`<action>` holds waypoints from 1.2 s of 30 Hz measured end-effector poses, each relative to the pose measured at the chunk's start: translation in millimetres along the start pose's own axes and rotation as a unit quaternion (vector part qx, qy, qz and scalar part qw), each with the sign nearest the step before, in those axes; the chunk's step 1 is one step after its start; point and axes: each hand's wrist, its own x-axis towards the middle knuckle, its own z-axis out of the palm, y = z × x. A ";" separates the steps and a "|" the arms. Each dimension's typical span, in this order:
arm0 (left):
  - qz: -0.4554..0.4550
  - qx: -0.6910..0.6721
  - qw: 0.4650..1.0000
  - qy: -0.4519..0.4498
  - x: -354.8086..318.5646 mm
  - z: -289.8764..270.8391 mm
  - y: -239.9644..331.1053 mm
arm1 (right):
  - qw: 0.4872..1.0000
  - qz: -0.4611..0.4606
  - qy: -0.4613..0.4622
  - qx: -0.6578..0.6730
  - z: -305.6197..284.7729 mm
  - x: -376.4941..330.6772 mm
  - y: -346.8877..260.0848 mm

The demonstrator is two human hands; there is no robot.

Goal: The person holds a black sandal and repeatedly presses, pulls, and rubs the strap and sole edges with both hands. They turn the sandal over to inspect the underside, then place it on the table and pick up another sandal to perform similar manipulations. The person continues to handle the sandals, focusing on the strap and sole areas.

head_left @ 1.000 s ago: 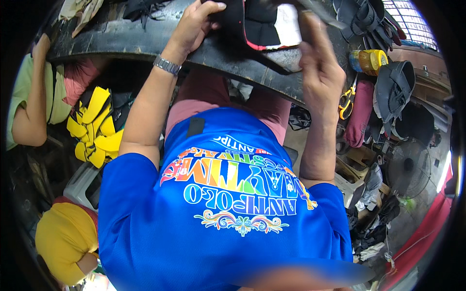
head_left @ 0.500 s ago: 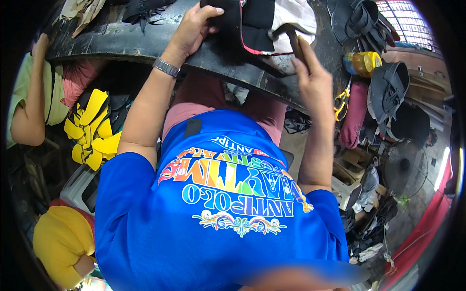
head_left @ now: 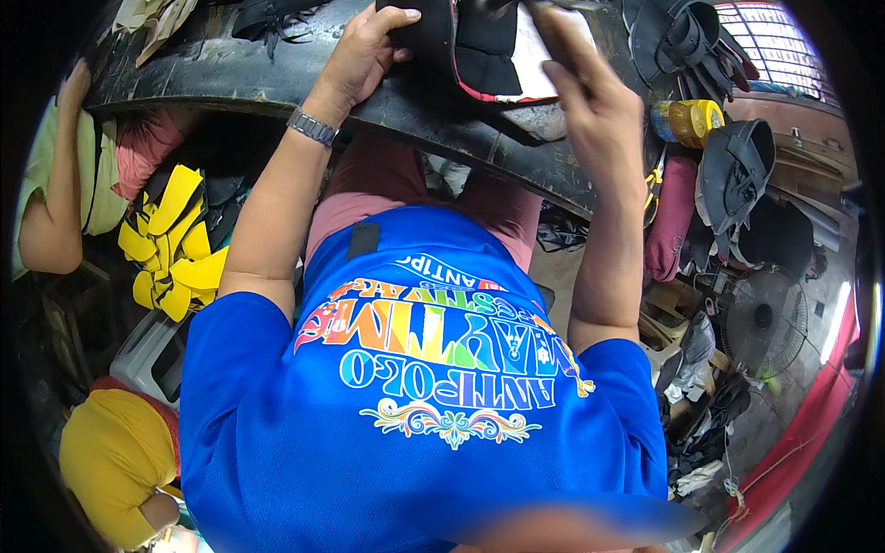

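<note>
My left hand point(head_left: 371, 57) is closed on the left edge of a black sheet piece point(head_left: 430, 44), thumb on top. The piece lies on the dark table, with black panels point(head_left: 487, 57), a red edge and a white lining area point(head_left: 535, 72) on its right part. Over that white area my right hand point(head_left: 595, 97) grips a hammer point(head_left: 560, 37) by its dark handle. Motion smears the hammer, and its head is partly cut off by the upper edge of the picture.
The table's black edge point(head_left: 230, 109) curves across in front of me. At right stand a yellow-lidded jar point(head_left: 691, 121) and stacked black pieces point(head_left: 678, 41). Yellow cut pieces point(head_left: 175, 244) lie at lower left. Another person's arm point(head_left: 53, 207) rests at far left. A fan point(head_left: 763, 318) stands right.
My right hand has raised the hammer up and away from the white area, where its head was resting low. My left hand and the black piece have hardly shifted.
</note>
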 end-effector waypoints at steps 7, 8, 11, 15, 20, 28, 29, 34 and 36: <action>0.035 0.034 0.999 -0.018 -4.1 14.9 16.0 | 0.978 0.198 -0.024 -0.068 2.2 -32.6 14.7; 0.037 0.029 0.999 -0.010 -5.2 18.7 17.9 | 0.982 0.188 -0.015 -0.025 -1.6 -33.3 15.4; 0.018 0.017 0.999 0.020 -13.4 26.7 20.2 | 0.981 0.132 0.117 0.085 -6.1 -39.3 5.8; 0.000 0.008 1.000 0.016 -13.6 25.8 23.1 | 0.956 0.267 -0.077 -0.098 7.2 -48.6 -9.6; -0.062 -0.056 0.996 -0.014 -10.7 17.0 31.7 | 0.988 0.089 0.017 0.124 -23.3 -45.8 5.5; -0.054 0.067 0.996 0.021 -16.1 32.2 46.7 | 0.986 0.099 -0.100 -0.091 16.3 -17.6 15.8; -0.042 0.069 0.997 0.009 -13.5 36.7 47.1 | 0.982 0.099 -0.123 -0.105 16.4 -14.3 17.8; -0.046 0.088 0.995 0.029 -6.4 49.5 43.5 | 0.980 0.141 -0.131 -0.059 -4.3 -12.9 16.8; -0.057 0.101 0.993 0.023 -7.5 47.4 45.1 | 0.991 0.110 -0.074 -0.013 -9.1 -15.8 11.5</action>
